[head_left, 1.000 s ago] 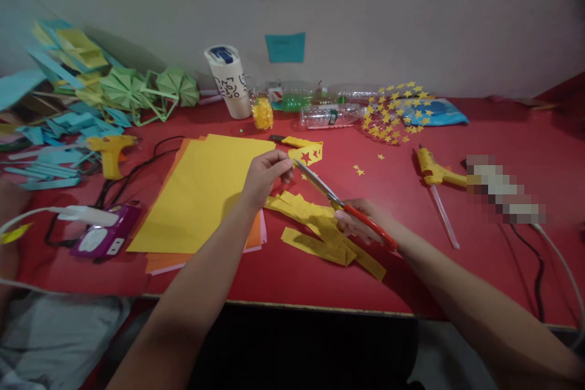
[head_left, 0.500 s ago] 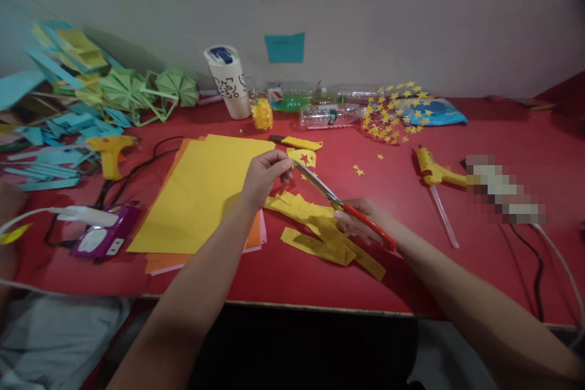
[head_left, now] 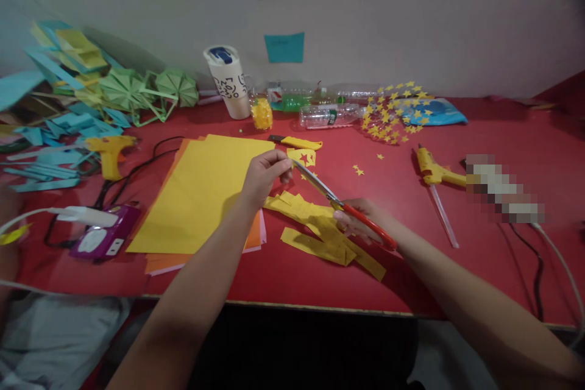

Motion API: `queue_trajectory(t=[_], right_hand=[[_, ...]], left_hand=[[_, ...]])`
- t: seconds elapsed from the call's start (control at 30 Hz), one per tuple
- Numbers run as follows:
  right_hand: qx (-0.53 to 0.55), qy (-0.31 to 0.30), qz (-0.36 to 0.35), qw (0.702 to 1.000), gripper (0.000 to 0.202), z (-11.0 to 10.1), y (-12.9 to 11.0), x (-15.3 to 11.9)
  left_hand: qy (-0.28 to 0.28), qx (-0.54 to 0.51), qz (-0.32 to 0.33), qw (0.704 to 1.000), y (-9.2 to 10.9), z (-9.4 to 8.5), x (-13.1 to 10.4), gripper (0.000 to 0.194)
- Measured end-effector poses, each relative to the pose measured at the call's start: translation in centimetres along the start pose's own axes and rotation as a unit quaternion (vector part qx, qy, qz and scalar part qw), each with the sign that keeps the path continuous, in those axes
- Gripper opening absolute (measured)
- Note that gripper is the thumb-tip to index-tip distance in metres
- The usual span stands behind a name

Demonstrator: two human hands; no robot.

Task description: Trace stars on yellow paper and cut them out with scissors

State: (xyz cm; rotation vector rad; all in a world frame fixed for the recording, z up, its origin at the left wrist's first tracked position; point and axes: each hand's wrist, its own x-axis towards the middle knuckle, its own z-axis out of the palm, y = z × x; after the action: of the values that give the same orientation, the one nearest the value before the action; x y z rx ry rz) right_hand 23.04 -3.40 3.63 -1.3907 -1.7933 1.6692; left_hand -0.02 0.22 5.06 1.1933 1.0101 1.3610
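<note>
My right hand (head_left: 359,218) is wrapped round the red handles of a pair of scissors (head_left: 320,184), whose blades point up and left. My left hand (head_left: 269,170) is closed in a pinch at the blade tips. A small bit of yellow paper (head_left: 294,164) shows between its fingertips, mostly hidden by them. Beneath the scissors lie crumpled yellow paper strips (head_left: 315,213). A yellow scrap with a star-shaped hole (head_left: 305,157) rests just behind the blades, and small cut stars (head_left: 359,170) are scattered to the right. Under my left forearm is a stack of yellow paper (head_left: 196,189) with orange and pink sheets.
A yellow cutter knife (head_left: 297,142) lies behind my hands. Farther back stand a white tumbler (head_left: 231,85), plastic bottles (head_left: 329,116) and a star-covered clear object (head_left: 395,113). Glue guns (head_left: 429,166) flank the work area, with a purple power strip (head_left: 105,234) at left. Another person's arm (head_left: 7,256) shows at the left edge.
</note>
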Motion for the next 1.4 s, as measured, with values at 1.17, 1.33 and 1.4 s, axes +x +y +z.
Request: queue_trajectory(t=[1.17,1.33,1.4], right_hand=[[-0.007,-0.017,0.005,1.0,0.047,0.2,0.0,-0.2],[-0.007,-0.022,-0.003,1.0,0.046,0.2,0.0,-0.2],[-0.008,-0.016,0.003,1.0,0.047,0.2,-0.1,-0.2]], left_hand=[[-0.014,0.016,0.009,1.0,-0.3,0.5,-0.3,0.019],[-0.014,0.016,0.0,1.0,-0.2,0.6,-0.4,0.021],[-0.013,0.018,0.0,1.0,-0.2,0.6,-0.4,0.02]])
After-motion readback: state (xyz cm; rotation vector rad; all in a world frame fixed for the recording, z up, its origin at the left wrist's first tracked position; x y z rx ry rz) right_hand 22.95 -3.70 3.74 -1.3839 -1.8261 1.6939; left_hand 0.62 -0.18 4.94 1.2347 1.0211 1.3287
